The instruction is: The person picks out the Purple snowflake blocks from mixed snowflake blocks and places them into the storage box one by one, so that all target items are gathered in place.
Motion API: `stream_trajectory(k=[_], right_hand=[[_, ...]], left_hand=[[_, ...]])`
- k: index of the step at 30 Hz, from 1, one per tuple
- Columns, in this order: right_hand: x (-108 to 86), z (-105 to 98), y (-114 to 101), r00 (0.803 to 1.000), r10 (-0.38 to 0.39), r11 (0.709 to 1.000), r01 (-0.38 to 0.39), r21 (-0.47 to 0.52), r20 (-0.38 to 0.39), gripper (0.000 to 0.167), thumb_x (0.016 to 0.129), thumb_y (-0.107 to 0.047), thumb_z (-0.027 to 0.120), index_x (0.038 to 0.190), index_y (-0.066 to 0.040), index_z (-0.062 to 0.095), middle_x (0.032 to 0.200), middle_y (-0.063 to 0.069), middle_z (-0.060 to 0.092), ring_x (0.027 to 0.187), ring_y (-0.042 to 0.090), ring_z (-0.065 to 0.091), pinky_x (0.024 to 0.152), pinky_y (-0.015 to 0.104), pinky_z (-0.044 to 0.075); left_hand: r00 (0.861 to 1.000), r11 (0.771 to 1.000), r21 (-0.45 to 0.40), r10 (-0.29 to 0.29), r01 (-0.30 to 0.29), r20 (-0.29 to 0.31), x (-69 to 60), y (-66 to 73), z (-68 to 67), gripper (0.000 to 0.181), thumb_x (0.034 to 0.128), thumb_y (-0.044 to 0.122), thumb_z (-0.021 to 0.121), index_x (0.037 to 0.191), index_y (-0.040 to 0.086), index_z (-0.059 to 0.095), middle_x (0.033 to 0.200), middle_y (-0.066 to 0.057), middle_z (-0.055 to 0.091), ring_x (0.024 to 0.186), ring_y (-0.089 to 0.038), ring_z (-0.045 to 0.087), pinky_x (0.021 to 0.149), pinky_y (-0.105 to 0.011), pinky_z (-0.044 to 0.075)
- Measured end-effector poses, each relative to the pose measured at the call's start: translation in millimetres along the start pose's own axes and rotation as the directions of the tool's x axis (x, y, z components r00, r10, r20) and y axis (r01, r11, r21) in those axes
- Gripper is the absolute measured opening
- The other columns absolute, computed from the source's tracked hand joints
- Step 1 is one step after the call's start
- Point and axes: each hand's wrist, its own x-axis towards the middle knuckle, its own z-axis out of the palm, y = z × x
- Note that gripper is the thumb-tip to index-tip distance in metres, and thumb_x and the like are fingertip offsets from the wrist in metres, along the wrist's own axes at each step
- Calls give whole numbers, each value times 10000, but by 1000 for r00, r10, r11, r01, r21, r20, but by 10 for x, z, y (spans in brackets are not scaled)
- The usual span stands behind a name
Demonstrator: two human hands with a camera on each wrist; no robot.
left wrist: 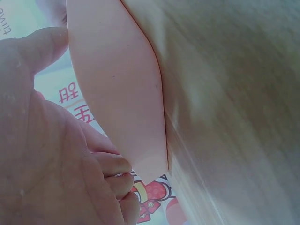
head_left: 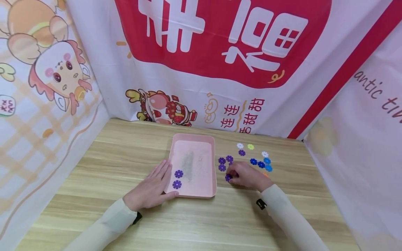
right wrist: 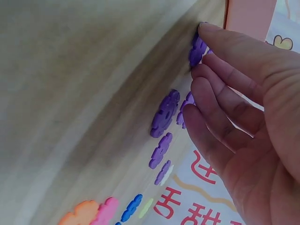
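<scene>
My left hand (head_left: 150, 186) lies along the left side of a shallow pink tray (head_left: 210, 139), fingers straight against its rim and thumb at the near corner. In the left wrist view, the thumb touches the top of the tray wall (left wrist: 117, 84). Two purple snowflake discs lie inside the tray, a far one (head_left: 178, 174) and a near one (head_left: 177, 184). Right of the tray, my right hand (head_left: 246, 175) pinches a purple snowflake disc (right wrist: 198, 49) low at the table between thumb and fingers. More purple discs (head_left: 222, 160) lie just beyond that hand, some partly hidden by it.
Farther right lie dark blue discs (head_left: 253, 161), light blue discs (head_left: 268, 168), white discs (head_left: 240, 145), a yellow-green disc (head_left: 250, 147) and an orange disc (right wrist: 82, 213) beside a pink one (right wrist: 105, 211). Printed cloth (head_left: 201, 73) hangs along the wooden table's back edge.
</scene>
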Motion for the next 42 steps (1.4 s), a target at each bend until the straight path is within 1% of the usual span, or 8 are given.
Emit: stream_trajectory(k=[3, 8, 15, 21, 28, 34, 42], right_hand=[[32, -34, 7, 1000, 15, 1000, -15, 0, 15, 202, 924, -207, 838, 1117, -173, 791, 1048, -54, 741, 930, 79, 661, 834, 285, 624], [93, -73, 20, 995, 73, 996, -76, 42, 64, 195, 902, -193, 860, 1083, -191, 788, 995, -76, 730, 890, 77, 651, 836, 296, 630], [168, -111, 20, 980, 138, 985, -151, 81, 140, 182, 894, -184, 866, 1029, -204, 745, 943, -68, 691, 866, 117, 627, 832, 305, 601], [229, -124, 32, 969, 158, 978, -180, 107, 191, 188, 884, -182, 872, 969, -197, 706, 913, -47, 679, 852, 141, 621, 797, 308, 579], [229, -115, 14, 967, 165, 971, -194, 142, 193, 222, 864, -174, 886, 935, -181, 676, 894, -35, 676, 832, 145, 618, 755, 292, 571], [226, -100, 15, 966, 179, 967, -207, 146, 185, 221, 864, -175, 885, 933, -179, 676, 897, -33, 678, 830, 150, 620, 748, 292, 570], [232, -148, 10, 974, 146, 975, -172, 142, 175, 180, 890, -142, 858, 952, -201, 699, 922, -51, 692, 859, 151, 635, 793, 311, 593]], left_hand=[[1000, 1000, 2, -2, 2, 2, 10, 9, -6, 1000, 1040, 624, 526, 1648, -87, 171, 1756, -271, 95, 1650, -439, 92, 1346, -580, 167], [1000, 1000, -1, -3, 3, 1, 11, 25, -16, 994, 1040, 606, 544, 1647, -88, 173, 1756, -272, 98, 1649, -441, 94, 1346, -581, 167], [1000, 1000, -4, 3, -3, 3, -5, 31, -23, 1000, 1041, 603, 546, 1648, -87, 153, 1758, -272, 82, 1649, -445, 88, 1347, -582, 161], [1000, 1000, -3, 1, -1, 5, -13, 29, -22, 1005, 1039, 620, 533, 1648, -87, 160, 1755, -276, 92, 1648, -445, 95, 1347, -581, 166], [1000, 1000, 3, 6, -6, 8, -27, 21, -13, 1011, 1036, 639, 521, 1639, -102, 187, 1751, -284, 105, 1645, -450, 106, 1345, -578, 177], [1000, 1000, -6, 4, -4, 5, -37, 22, -6, 989, 1040, 597, 552, 1636, -104, 191, 1747, -288, 109, 1642, -457, 113, 1342, -581, 176], [1000, 1000, -8, -10, 10, 5, -2, 1, -10, 1011, 1029, 625, 550, 1651, -76, 172, 1762, -257, 84, 1652, -431, 87, 1348, -571, 161]])
